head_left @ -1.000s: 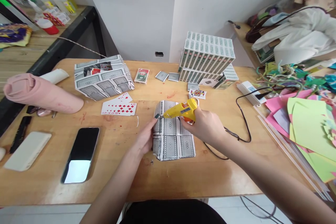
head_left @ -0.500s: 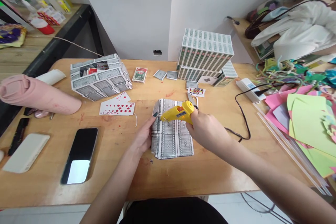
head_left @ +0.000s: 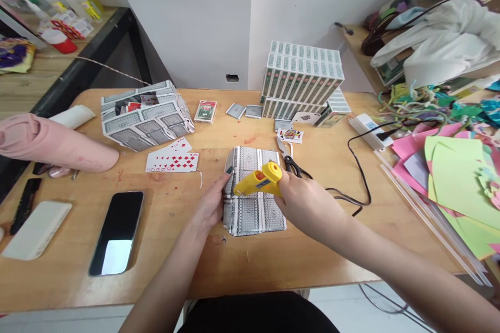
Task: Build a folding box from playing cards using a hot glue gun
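Note:
A box covered in grey-backed playing cards (head_left: 250,216) rests on the table in front of me. My left hand (head_left: 213,199) grips its left side, the thumb along the upper edge and the other fingers mostly hidden. In my right hand (head_left: 299,195) is a yellow hot glue gun (head_left: 260,181), held by its handle. Its nozzle points left and down at the card seam near the box's left edge, close to my left thumb. Whether the tip touches the card I cannot tell.
Behind the box lie scissors (head_left: 292,161) and a face card (head_left: 291,136). Stacked card packs (head_left: 302,70) stand at the back. To the left are a larger card-covered box (head_left: 146,119), fanned cards (head_left: 172,161) and a phone (head_left: 117,234). A power strip (head_left: 369,132) sits right, with a black cord.
The glue gun has moved down and slightly left along the seam, toward me. More of the scissors now shows behind it. My left hand keeps its hold on the box.

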A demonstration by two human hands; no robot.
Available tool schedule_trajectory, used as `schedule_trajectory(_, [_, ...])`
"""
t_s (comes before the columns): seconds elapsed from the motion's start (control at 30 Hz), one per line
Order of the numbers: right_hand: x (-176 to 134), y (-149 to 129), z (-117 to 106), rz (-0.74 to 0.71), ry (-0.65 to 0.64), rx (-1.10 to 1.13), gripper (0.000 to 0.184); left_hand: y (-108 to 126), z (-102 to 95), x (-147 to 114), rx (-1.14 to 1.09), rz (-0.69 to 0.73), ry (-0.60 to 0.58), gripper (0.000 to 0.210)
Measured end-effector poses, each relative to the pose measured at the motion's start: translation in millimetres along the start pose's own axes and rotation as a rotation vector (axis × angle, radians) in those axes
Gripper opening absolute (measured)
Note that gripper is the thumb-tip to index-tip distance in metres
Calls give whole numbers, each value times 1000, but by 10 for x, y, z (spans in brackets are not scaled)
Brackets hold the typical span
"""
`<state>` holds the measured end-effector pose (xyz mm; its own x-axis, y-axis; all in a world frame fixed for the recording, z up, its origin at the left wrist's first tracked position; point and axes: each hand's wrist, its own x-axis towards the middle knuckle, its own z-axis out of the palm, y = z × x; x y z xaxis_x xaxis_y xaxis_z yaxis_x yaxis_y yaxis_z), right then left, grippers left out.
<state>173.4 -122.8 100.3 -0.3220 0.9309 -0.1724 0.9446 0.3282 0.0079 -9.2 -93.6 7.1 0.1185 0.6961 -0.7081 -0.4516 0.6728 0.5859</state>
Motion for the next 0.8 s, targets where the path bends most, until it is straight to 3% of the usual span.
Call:
schedule_trajectory(0.23, [-29,22,12,-91,36,16,37,-33,-23,2,19,23,-44,17])
schedule_trajectory(0.37, [-25,47,28,-104,67,-5,32,-42,-2,-30,38,60,-61,24])
schedule_trajectory(0.53, [11,107,64,-139,212,74,28,-49,28,-64,71,128,-49,36])
schedule_trajectory(0.7, [12,183,226,-95,306,277,19,-14,79,-106,80,171,-9,40])
schedule_trajectory(0.8, [-9,213,341,22,280,489,12,-9,102,-112,86,169,0,40])
